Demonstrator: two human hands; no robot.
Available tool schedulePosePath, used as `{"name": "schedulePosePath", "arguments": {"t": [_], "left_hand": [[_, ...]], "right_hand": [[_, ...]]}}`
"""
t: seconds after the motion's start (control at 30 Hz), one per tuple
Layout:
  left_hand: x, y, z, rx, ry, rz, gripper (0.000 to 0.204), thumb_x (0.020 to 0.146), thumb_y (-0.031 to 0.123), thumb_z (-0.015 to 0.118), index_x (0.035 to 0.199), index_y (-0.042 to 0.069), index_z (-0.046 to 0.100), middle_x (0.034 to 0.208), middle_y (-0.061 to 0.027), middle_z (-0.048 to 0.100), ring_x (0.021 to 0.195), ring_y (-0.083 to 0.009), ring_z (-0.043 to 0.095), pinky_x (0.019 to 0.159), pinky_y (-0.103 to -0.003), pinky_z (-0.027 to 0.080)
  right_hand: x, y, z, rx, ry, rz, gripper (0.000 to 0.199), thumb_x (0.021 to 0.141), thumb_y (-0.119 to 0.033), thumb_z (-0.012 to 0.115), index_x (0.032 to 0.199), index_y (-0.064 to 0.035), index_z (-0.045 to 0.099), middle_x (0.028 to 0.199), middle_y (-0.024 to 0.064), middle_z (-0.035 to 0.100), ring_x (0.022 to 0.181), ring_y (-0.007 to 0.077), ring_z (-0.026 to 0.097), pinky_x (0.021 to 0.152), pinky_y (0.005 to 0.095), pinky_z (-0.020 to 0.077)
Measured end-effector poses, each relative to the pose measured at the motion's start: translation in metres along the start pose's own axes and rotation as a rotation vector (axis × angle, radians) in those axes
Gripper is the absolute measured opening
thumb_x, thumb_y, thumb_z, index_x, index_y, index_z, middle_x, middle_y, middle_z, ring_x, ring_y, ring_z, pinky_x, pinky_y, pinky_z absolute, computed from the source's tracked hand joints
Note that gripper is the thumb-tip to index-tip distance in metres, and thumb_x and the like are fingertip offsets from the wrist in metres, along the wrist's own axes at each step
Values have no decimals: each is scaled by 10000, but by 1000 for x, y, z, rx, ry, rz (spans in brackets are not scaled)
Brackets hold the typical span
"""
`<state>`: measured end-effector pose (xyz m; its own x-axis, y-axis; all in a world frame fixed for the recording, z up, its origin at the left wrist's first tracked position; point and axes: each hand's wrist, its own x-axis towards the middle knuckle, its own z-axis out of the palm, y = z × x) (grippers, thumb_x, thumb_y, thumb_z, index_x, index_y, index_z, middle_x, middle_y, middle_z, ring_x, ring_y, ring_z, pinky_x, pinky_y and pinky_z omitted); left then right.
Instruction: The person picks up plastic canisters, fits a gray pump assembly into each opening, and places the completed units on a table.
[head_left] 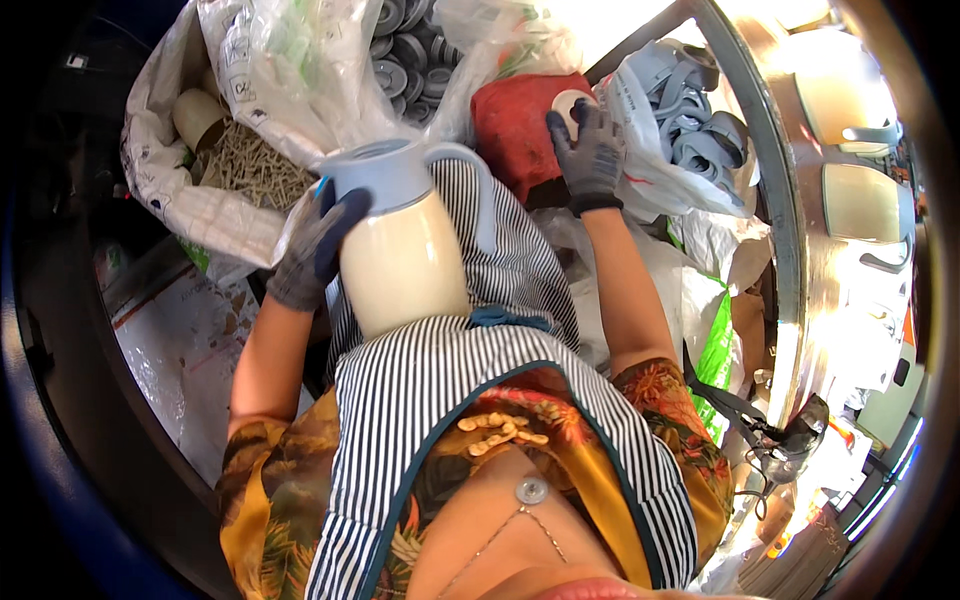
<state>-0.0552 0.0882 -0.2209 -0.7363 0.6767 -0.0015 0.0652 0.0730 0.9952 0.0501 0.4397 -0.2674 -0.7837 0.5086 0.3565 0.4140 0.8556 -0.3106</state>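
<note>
Jug (405, 265) tilted against my striped apron (515, 255), cream body, grey-blue top, handle to the right. Left hand (318, 248) part-closed round its upper side, holding it. Right hand (592, 160) half open at pale disc (565, 103) over red bag (508, 135); can't tell if I've gripped the disc. Grey parts (690, 115) just right, screws (255, 170) in sack (238, 228) off left.

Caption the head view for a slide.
Gloved left hand holds a cream jug against a striped apron; gloved right hand at a pale disc.
</note>
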Motion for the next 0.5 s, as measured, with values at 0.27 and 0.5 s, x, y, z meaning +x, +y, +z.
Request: {"name": "schedulePosePath", "arguments": {"t": [0.27,0.5], "left_hand": [[66,87,17,-409,84,105,757,730,171,751,1369,-35,402,1272,-156,547,1195,-239,532,986,-355,471],[195,33,148,-22,-158,645,1038,589,327,911,1428,56,362,1316,-123,531,1224,-225,512,1054,-356,404]], "right_hand": [[-14,20,-3,449,160,190,432,871,-377,649,1153,-52,604,996,148,657,883,290,605,822,426,462],[-43,56,-111,428,211,237,269,892,-220,674,1049,-5,638,970,142,661,886,235,636,831,363,486]]}}
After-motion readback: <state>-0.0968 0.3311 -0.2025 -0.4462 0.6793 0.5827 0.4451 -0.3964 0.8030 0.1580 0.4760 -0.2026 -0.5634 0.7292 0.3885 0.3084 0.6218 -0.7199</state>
